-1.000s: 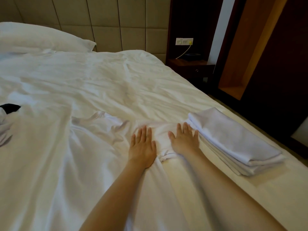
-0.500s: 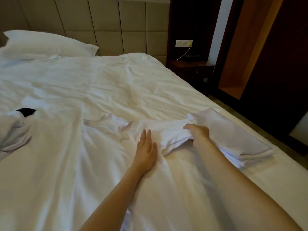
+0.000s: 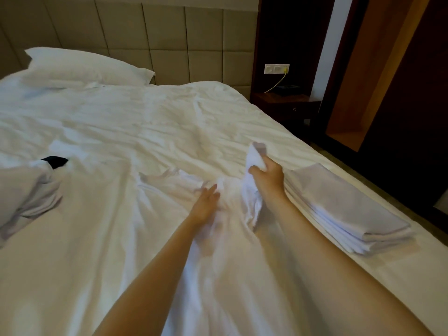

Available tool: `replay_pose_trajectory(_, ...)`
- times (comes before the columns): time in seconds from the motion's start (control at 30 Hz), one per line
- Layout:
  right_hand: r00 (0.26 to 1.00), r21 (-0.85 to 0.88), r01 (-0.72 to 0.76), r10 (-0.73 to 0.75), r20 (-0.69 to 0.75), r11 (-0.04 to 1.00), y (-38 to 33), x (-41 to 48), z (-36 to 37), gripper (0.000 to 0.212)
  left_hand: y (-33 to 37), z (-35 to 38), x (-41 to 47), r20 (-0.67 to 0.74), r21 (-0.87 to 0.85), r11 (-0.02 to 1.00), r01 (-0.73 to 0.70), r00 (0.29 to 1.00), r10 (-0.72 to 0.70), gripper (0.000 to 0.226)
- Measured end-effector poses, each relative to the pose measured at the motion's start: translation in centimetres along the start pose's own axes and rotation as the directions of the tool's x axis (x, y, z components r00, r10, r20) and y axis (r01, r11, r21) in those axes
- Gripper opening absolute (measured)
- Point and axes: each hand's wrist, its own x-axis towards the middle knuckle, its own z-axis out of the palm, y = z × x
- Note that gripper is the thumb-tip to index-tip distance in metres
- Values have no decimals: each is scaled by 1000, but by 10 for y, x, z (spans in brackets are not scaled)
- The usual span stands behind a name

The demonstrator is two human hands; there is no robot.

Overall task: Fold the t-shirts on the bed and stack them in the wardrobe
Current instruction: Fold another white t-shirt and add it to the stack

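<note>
The shirt (image 3: 232, 197) lies spread on the bed (image 3: 145, 132) right in front of the person, white on white and hard to trace at its edges. The right hand (image 3: 268, 177) is pinched shut on one side of it, lifting that flap clear of the bed, while the left hand (image 3: 206, 204) lies flat and open on the cloth, pinning the middle. Looks like a side fold going across (a guess from the raised flap). Just right of the hands sits the stack (image 3: 344, 209) of folded shirts, touching or nearly touching the lifted cloth. More clothes (image 3: 26, 195) wait in a heap at far left. The risk here: if the left hand slips, the whole shirt drags with the lift and the fold goes crooked; a wide swing could also snag and topple the stack. The wardrobe (image 3: 358, 93) stands open beyond the bed.
</note>
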Motion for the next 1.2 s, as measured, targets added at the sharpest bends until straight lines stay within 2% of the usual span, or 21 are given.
replay_pose_trajectory(0.03,994,-23,78,-76,77,997,-6,-6,10,46,8,-4,-3,-6,-323,945,50,998,-55,39)
replay_pose_trajectory(0.07,972,-11,142,-138,188,990,-10,-15,22,49,12,-14,-5,3,-543,836,79,996,-92,41)
replay_pose_trajectory(0.13,856,33,174,-168,488,984,-11,-36,39,56,10,-31,-14,57,-772,621,135,988,-143,52)
replay_pose_trajectory(0.2,715,-10,164,-112,690,986,-3,-52,55,57,-1,-49,-26,99,-857,486,173,980,-175,60)
replay_pose_trajectory(0.23,717,-25,161,-99,690,987,3,-56,61,50,-8,-56,-31,111,-880,436,188,974,-195,63)
replay_pose_trajectory(0.27,771,-16,151,-108,628,988,7,-56,65,41,-11,-61,-38,126,-896,397,199,971,-201,65)
replay_pose_trajectory(0.3,844,-21,154,-121,522,988,12,-53,66,36,-14,-62,-40,118,-882,427,200,971,-210,63)
replay_pose_trajectory(0.37,929,-138,207,-150,339,969,21,-46,67,41,-15,-60,-34,11,-691,692,209,960,-279,42)
replay_pose_trajectory(0.43,933,-266,242,-148,329,933,27,-41,68,46,-17,-59,-28,-226,-360,908,214,924,-307,35)
replay_pose_trajectory(0.47,921,-318,266,-142,364,910,30,-38,69,49,-18,-60,-27,-281,-276,939,208,916,-286,34)
replay_pose_trajectory(0.53,885,-429,359,-156,439,829,31,-38,78,53,-21,-67,-26,-285,-289,939,187,920,-271,38)
replay_pose_trajectory(0.63,825,-616,484,-91,557,622,44,-38,94,59,-27,-76,-25,-267,-244,965,100,949,-166,62)
replay_pose_trajectory(0.73,808,-706,458,78,584,541,60,-39,102,63,-24,-75,-23,-391,60,993,105,918,-74,74)
replay_pose_trajectory(0.8,845,-673,420,8,535,608,57,-38,102,56,-9,-71,-29,-485,414,910,6,848,215,78)
replay_pose_trajectory(0.83,867,-640,403,-48,497,655,53,-37,103,54,-4,-65,-30,-444,552,826,-114,799,407,77)
replay_pose_trajectory(0.87,884,-598,380,-87,459,706,49,-34,103,54,-1,-57,-30,-327,636,736,-231,784,528,72)
replay_pose_trajectory(0.9,901,-561,341,-93,424,754,45,-31,102,55,1,-47,-30,-178,650,688,-322,816,550,64)
replay_pose_trajectory(0.93,910,-534,313,-87,405,786,46,-27,101,54,-3,-39,-28,-36,634,682,-364,867,497,56)
replay_pose_trajectory(1.0,884,-571,357,-69,463,739,57,-22,100,52,-26,-36,-19,124,747,603,-279,950,286,59)
replay_pose_trajectory(1.07,840,-689,442,4,543,575,74,-18,99,53,-50,-52,-8,46,914,389,-113,983,178,58)
replay_pose_trajectory(1.2,878,-809,349,137,459,473,81,-11,98,60,-57,-77,1,-167,915,387,117,981,98,57)
